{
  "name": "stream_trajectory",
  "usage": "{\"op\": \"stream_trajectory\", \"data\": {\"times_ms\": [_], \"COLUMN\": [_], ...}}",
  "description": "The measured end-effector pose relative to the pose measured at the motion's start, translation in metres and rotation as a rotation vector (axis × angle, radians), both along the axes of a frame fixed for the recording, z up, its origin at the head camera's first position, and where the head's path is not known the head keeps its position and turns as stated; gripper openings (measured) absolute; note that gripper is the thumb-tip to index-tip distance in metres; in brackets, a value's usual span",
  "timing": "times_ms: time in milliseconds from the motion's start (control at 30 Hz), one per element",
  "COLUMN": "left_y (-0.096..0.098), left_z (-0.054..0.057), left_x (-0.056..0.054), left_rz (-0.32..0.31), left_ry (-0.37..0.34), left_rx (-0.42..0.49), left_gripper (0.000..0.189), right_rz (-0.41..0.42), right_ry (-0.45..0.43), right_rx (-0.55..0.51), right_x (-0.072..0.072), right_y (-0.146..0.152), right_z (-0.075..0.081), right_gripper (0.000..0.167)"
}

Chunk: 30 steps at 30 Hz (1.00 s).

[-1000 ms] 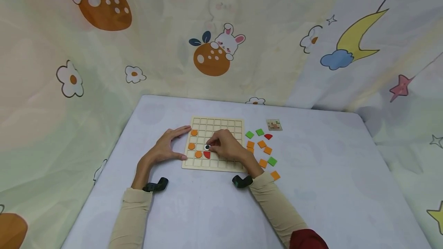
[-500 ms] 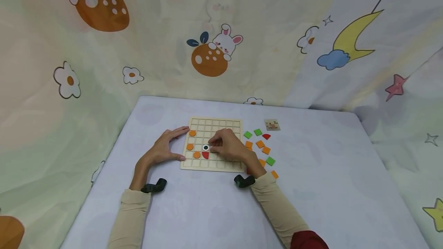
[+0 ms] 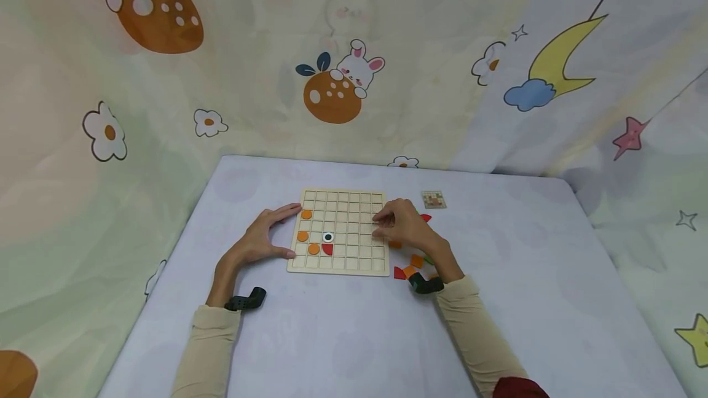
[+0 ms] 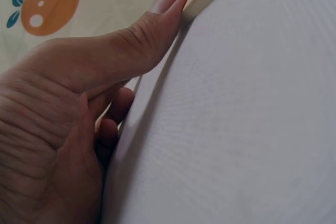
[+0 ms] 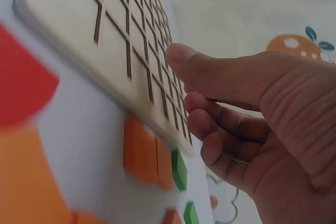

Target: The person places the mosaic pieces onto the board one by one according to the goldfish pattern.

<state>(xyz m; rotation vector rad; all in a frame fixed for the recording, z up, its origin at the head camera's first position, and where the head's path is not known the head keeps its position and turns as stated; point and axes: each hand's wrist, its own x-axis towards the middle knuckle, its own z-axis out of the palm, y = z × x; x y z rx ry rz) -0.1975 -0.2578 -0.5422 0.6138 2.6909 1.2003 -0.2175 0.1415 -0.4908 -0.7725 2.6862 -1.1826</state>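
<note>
A pale wooden grid board (image 3: 354, 226) lies on the table. Three orange discs (image 3: 302, 236) sit on its left part. Near them are a white disc with a black dot (image 3: 328, 237) and, just below it, a red quarter-circle piece (image 3: 327, 249). My left hand (image 3: 257, 238) spans the board's left side, fingertips at the upper edge and thumb at the lower corner. In the left wrist view the thumb (image 4: 157, 30) presses the board's rim. Over the right edge hovers my right hand (image 3: 406, 226), fingers loosely bent, with nothing visible between thumb and fingertips.
Loose orange squares (image 3: 416, 261), red quarter-circles (image 3: 399, 273) and green pieces lie right of the board, partly hidden by the right hand and wrist. A small patterned card (image 3: 434, 199) lies beyond them. A printed cloth hangs behind the white table (image 3: 343, 336).
My right hand has let go of the black-dotted white disc and moved right, to the board's right edge. The disc stays above the red piece. My left hand keeps its place.
</note>
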Motion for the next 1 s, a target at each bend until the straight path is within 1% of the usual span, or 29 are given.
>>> {"op": "stream_trajectory", "data": {"times_ms": [67,267,433,500,633,733,1000], "left_y": [0.0,0.001,0.002,0.002,0.002,0.002,0.002], "left_z": [0.0,0.002,0.004,0.004,0.004,0.003,0.005], "left_x": [0.0,0.0,0.001,0.001,0.001,0.001,0.003], "left_rz": [0.0,0.0,-0.004,-0.003,0.002,0.002,0.018], "left_ry": [-0.001,-0.008,-0.003,-0.001,0.003,0.003,-0.006], "left_rx": [-0.001,-0.007,-0.013,-0.011,-0.004,-0.002,0.009], "left_gripper": [0.114,0.113,0.113,0.113,0.113,0.114,0.114], "right_rz": [-0.019,-0.1,-0.136,-0.161,-0.227,-0.262,-0.282], "right_ry": [0.0,0.015,0.033,0.034,0.032,0.023,-0.005], "right_rx": [0.009,0.081,0.083,0.08,0.121,0.149,0.197], "right_x": [0.001,0.004,0.006,0.007,0.012,0.015,0.013], "right_y": [0.011,0.038,0.054,0.058,0.065,0.069,0.075], "right_z": [0.0,-0.001,-0.006,-0.006,-0.006,-0.005,-0.007], "right_gripper": [0.03,0.028,0.031,0.034,0.041,0.044,0.045]}}
